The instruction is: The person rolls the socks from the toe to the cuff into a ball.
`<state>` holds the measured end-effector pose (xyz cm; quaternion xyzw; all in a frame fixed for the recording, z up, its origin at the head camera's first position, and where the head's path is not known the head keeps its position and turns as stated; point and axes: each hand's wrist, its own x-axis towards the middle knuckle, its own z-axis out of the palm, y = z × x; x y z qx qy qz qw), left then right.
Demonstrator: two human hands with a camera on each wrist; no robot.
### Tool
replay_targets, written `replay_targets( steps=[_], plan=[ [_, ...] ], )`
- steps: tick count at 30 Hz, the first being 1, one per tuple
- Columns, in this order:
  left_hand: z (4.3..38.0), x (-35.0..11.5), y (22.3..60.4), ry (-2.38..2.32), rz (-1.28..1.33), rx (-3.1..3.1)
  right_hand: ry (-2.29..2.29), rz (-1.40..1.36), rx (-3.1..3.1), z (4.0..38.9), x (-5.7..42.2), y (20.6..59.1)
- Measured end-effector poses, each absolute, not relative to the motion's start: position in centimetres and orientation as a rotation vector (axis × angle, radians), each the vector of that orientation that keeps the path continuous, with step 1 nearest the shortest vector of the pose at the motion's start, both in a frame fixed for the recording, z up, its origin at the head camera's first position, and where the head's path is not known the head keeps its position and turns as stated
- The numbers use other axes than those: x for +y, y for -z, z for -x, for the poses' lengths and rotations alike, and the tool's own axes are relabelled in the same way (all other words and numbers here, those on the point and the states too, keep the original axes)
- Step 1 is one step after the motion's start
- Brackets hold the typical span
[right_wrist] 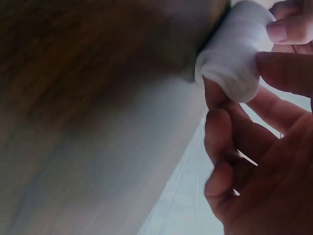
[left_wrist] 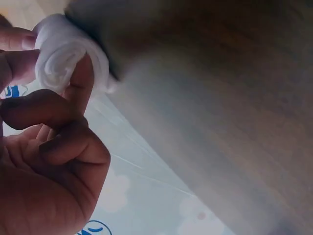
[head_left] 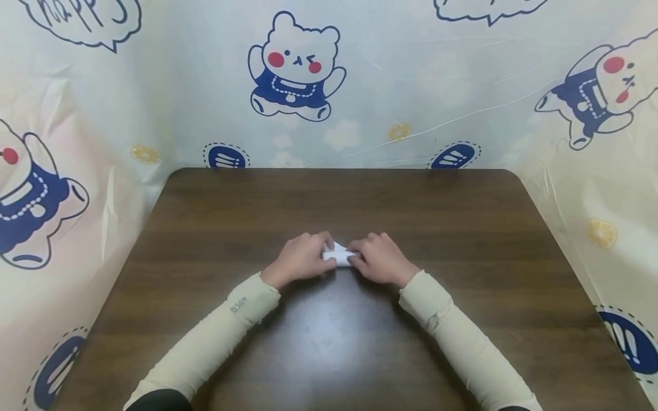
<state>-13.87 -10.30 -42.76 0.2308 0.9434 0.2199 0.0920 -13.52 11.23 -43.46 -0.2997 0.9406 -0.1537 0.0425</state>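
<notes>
A small white cloth (head_left: 339,256), rolled into a short cylinder, lies on the dark wooden table between both hands. At its far side a pointed flap sticks out flat in the head view. My left hand (head_left: 303,258) grips the left end, thumb on the near side and a fingertip tucked under the outer layer. My right hand (head_left: 381,258) pinches the right end in the same way. Spiral layers show at the end of the white roll (left_wrist: 58,66) in the left wrist view. In the right wrist view, a finger goes in beneath the edge of the roll (right_wrist: 239,49).
The brown table (head_left: 329,200) has rounded far corners. Behind it and along both sides hangs a pale curtain (head_left: 380,74) printed with cartoon bears and orange slices. Light-coloured sleeves (head_left: 205,337) cover both forearms.
</notes>
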Motion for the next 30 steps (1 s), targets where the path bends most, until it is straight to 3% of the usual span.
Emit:
replay_targets(
  steps=[12,21,30],
  plan=[
    [15.2,-10.4,42.8,-0.656,-0.507,2.731,0.519,0.77,2.884,14.9,10.9,43.7],
    [14.6,-10.5,42.5,-0.614,-0.839,2.933,0.343,1.27,3.043,14.2,10.8,43.6],
    [13.9,-9.9,42.8,-0.339,-0.95,2.999,0.24,1.319,3.072,13.8,11.0,43.8]
  ],
)
